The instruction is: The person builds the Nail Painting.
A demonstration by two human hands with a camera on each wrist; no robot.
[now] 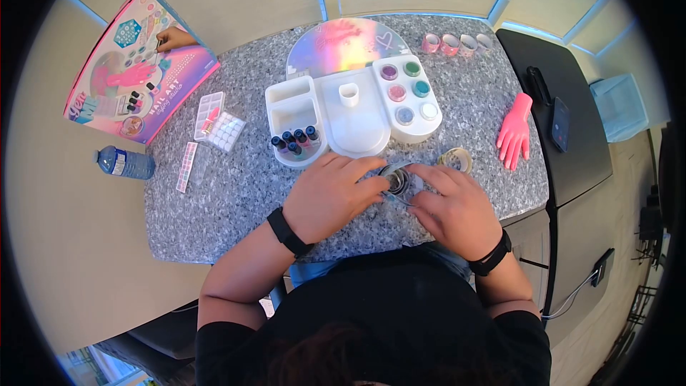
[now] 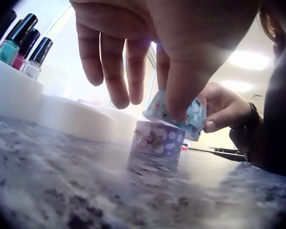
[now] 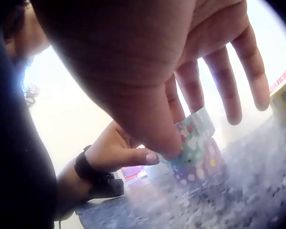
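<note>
My left hand (image 1: 332, 196) and right hand (image 1: 457, 207) meet at the table's front. Together they hold a teal patterned sticker roll (image 2: 195, 117) between thumbs and fingers, one hand on each side. It sits tilted over a purple patterned roll (image 2: 158, 139) standing on the granite surface. In the right wrist view, my right thumb lies across the teal roll's near wall, with my left thumb at its far edge. From above, the fingers partly cover both rolls. A yellow patterned roll (image 1: 457, 159) is just beyond my right fingers.
A white nail station (image 1: 354, 125) holds nail polish bottles (image 1: 294, 141) and glitter pots (image 1: 396, 91). Several rolls (image 1: 457, 45) line the back right, near a pink model hand (image 1: 514, 132). At left are a box (image 1: 139, 64), a water bottle (image 1: 126, 163) and small cases (image 1: 227, 131).
</note>
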